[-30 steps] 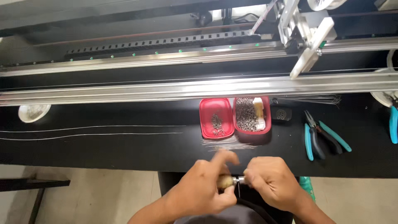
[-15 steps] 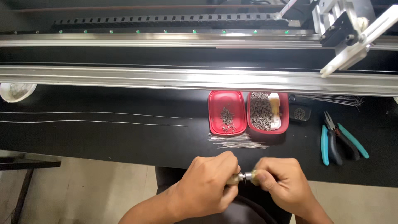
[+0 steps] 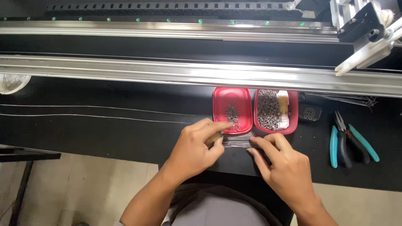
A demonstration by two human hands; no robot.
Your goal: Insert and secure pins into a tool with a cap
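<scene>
My left hand [image 3: 197,147] rests on the black table, fingers curled over the left end of a small bundle of thin metal wires [image 3: 237,140] and seemingly still pinching a small brown-handled tool. My right hand [image 3: 281,165] lies on the table at the bundle's right end, fingertips touching the wires. Just beyond the bundle stand two red trays: the left red tray [image 3: 232,109] with a few small metal pieces, the right red tray [image 3: 276,111] heaped with small metal parts and a pale block.
Teal-handled pliers [image 3: 349,140] lie on the black table [image 3: 104,134] to the right. Two long thin wires [image 3: 92,113] stretch across the left side. A white bowl [image 3: 11,83] sits far left. Aluminium rails [image 3: 188,73] and a machine head [image 3: 368,29] run behind.
Both hands moved forward from my lap onto the table, apart from each other, and now touch the wire bundle by the red trays. The camera view shifted closer.
</scene>
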